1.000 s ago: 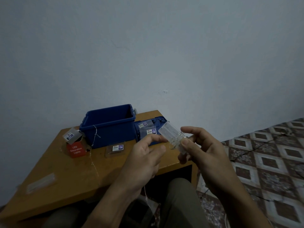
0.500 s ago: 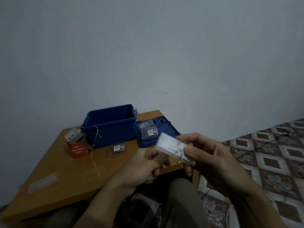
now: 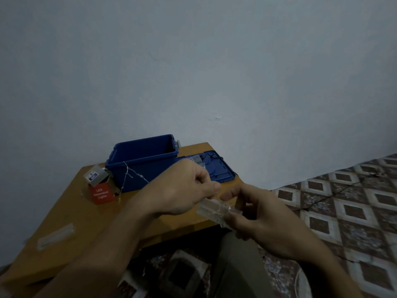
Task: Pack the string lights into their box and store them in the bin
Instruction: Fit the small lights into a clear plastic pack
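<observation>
Both hands grip one clear box (image 3: 214,211); wooden table (image 3: 86,216), pale wall, tiled floor.

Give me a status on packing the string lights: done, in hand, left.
Done: the blue bin stands open on the wooden table, its lid lying beside it.

In hand: the right hand holds a clear plastic box while the left hand pinches at its end.

Left: a light wire still drapes over the bin's front, and the red LED lights box sits outside it.

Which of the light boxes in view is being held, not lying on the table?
The clear plastic box, gripped by both hands beyond the table's near edge. The red box labelled LED Decorative Lights rests on the table beside the blue bin.
</observation>
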`<state>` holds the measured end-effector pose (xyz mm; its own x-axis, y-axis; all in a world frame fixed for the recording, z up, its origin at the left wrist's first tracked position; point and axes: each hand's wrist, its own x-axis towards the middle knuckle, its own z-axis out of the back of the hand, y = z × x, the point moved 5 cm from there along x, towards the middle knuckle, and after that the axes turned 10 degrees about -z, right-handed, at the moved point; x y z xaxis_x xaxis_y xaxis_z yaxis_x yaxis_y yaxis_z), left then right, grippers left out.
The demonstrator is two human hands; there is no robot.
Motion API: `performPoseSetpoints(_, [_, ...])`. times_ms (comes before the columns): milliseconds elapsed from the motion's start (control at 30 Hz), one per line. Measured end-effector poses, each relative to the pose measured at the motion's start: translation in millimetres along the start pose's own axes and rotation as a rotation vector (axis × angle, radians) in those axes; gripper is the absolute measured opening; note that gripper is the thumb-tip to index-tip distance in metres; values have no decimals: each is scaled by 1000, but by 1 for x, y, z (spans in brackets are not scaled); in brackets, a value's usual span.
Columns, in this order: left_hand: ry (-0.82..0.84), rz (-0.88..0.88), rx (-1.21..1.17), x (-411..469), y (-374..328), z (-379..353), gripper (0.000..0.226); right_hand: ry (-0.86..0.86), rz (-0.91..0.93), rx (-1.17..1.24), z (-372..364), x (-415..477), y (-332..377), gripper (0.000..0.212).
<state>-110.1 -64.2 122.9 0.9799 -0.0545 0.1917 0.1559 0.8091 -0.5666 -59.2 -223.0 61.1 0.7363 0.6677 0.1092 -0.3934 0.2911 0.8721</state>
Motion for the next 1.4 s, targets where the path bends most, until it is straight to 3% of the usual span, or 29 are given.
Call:
performPoseSetpoints(267, [-301,-19,90,-25,-21,-14,19,-351,90,-156,1,1,4,30])
performPoseSetpoints(400, [-399,-58,-30,-35,-23,-18,19,-446,80,-105,5,1,3,26])
performPoseSetpoints(600, [-395,44,-351,-32,-3,-21,15,-394,95,125,6,0,2,27])
performPoseSetpoints(933, [-409,152,-523,-30,17,-30,12,-334,112,270,4,3,2,28])
performPoseSetpoints(1133, [-367,136,-746,-29,22,-36,15,-265,119,452,5,2,6,31])
performPoseSetpoints(1400, [-340,104,-894,-29,22,-41,16,-203,94,512,3,5,-1,31])
